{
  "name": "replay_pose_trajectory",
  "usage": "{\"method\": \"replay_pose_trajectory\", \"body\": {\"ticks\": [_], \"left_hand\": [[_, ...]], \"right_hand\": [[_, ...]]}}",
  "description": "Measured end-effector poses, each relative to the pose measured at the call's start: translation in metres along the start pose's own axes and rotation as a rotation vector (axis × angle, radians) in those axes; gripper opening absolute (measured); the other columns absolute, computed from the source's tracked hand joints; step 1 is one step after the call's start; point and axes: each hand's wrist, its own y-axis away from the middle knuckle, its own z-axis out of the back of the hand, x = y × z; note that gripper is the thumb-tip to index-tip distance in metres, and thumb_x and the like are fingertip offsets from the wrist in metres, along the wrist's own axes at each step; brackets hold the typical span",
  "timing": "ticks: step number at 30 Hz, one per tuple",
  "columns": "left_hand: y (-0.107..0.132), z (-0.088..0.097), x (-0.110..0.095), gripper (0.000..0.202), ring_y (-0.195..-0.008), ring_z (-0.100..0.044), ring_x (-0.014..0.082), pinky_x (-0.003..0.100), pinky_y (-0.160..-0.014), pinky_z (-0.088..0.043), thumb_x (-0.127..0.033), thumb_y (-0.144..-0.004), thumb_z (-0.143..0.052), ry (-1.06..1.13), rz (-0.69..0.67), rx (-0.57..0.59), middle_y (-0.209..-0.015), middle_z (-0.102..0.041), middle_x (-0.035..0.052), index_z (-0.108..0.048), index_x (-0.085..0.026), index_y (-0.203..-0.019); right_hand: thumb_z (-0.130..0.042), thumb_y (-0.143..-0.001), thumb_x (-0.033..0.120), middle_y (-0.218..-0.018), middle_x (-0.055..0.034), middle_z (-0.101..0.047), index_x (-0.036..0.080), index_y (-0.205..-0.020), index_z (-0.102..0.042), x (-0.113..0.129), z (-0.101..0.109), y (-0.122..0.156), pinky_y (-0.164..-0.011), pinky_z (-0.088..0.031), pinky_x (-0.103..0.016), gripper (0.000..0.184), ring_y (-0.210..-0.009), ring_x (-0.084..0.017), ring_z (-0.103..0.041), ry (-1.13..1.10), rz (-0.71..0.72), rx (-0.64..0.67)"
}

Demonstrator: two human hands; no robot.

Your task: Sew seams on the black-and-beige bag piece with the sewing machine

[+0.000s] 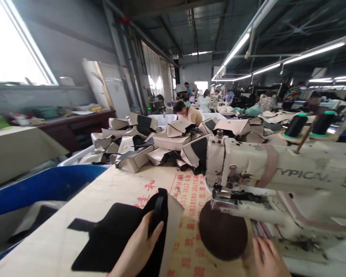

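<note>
My left hand point(141, 243) is closed on the black edge of an unfinished bag piece point(112, 234), with the thumb on the near side. The piece is black inside with a pale outer face and a black strap end sticking out to the left. My right hand point(269, 258) is low beside the sewing machine point(248, 161), fingers together and bent down; whatever they hold is hidden. Thin pinkish rods point(261, 229) lie just beyond its fingertips. Between the hands, a dark brown round pad point(223, 232) rests under the machine's arm.
Many pale and black bag pieces point(173, 140) are heaped behind the wooden tabletop point(127, 182). A blue bin point(46, 184) holding more pieces stands left. Black thread spools point(296, 125) sit behind the machine. A person point(193, 114) works beyond the heap, others farther back.
</note>
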Motion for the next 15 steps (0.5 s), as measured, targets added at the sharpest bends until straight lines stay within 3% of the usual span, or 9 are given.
{"method": "replay_pose_trajectory", "body": {"ticks": [3,5,6,9,10,12,15], "left_hand": [[-0.009,-0.002,-0.016,0.049,-0.07,-0.064,0.0192,0.027,-0.06,-0.05,-0.058,-0.079,-0.04,0.271,0.141,0.071,-0.078,-0.066,0.0042,-0.048,-0.017,-0.104],[-0.008,-0.003,-0.028,0.044,-0.045,-0.051,0.013,0.021,-0.041,-0.039,-0.059,-0.079,-0.039,0.35,0.161,0.095,-0.054,-0.055,-0.0036,-0.05,-0.018,-0.091],[-0.005,-0.003,-0.034,0.042,-0.04,-0.045,0.0107,0.02,-0.038,-0.034,-0.059,-0.078,-0.041,0.357,0.138,0.096,-0.049,-0.049,-0.0057,-0.05,-0.018,-0.085],[0.012,-0.003,-0.049,0.037,-0.046,-0.043,0.0093,0.018,-0.043,-0.033,-0.055,-0.078,-0.046,0.337,0.037,0.09,-0.05,-0.046,-0.0062,-0.051,-0.018,-0.077],[0.02,-0.003,-0.053,0.036,-0.049,-0.044,0.0098,0.018,-0.046,-0.035,-0.054,-0.078,-0.047,0.323,0.012,0.096,-0.052,-0.047,-0.0058,-0.052,-0.018,-0.078],[0.035,-0.001,-0.06,0.034,-0.052,-0.044,0.0102,0.018,-0.049,-0.036,-0.052,-0.078,-0.049,0.279,-0.025,0.105,-0.054,-0.046,-0.0054,-0.053,-0.018,-0.077],[0.057,0.002,-0.07,0.034,-0.053,-0.044,0.0108,0.018,-0.048,-0.037,-0.051,-0.078,-0.049,0.203,-0.075,0.169,-0.055,-0.048,-0.004,-0.053,-0.019,-0.069]], "right_hand": [[-0.043,-0.09,0.035,-0.081,-0.0071,-0.066,0.016,-0.086,-0.067,0.063,0.01,0.007,-0.055,-0.048,-0.017,0.031,-0.064,-0.014,-0.064,-0.242,0.031,0.122],[-0.04,-0.091,0.031,-0.08,-0.0046,-0.066,0.02,-0.087,-0.066,0.119,0.016,0.001,-0.06,-0.05,-0.017,0.029,-0.07,-0.014,-0.065,-0.481,0.125,0.298],[-0.041,-0.09,0.034,-0.089,-0.0064,-0.066,0.019,-0.1,-0.063,0.147,0.018,-0.005,-0.066,-0.052,-0.019,0.028,-0.08,-0.016,-0.064,-0.544,0.111,0.365],[-0.049,-0.085,0.036,-0.125,-0.0148,-0.048,0.011,-0.132,-0.038,0.214,0.017,-0.029,-0.09,-0.047,-0.035,0.054,-0.115,-0.026,-0.048,-0.605,0.011,0.434],[-0.05,-0.084,0.036,-0.131,-0.0168,-0.042,0.008,-0.134,-0.033,0.228,0.015,-0.036,-0.094,-0.043,-0.039,0.06,-0.12,-0.029,-0.042,-0.615,-0.003,0.457],[-0.044,-0.086,0.029,-0.132,-0.0173,-0.04,0.007,-0.133,-0.035,0.24,0.011,-0.05,-0.096,-0.04,-0.043,0.054,-0.122,-0.029,-0.039,-0.641,-0.057,0.511],[-0.03,-0.089,0.018,-0.115,-0.0101,-0.057,0.014,-0.125,-0.048,0.229,0.019,-0.067,-0.089,-0.047,-0.037,0.04,-0.106,-0.023,-0.055,-0.718,-0.117,0.607]]}}
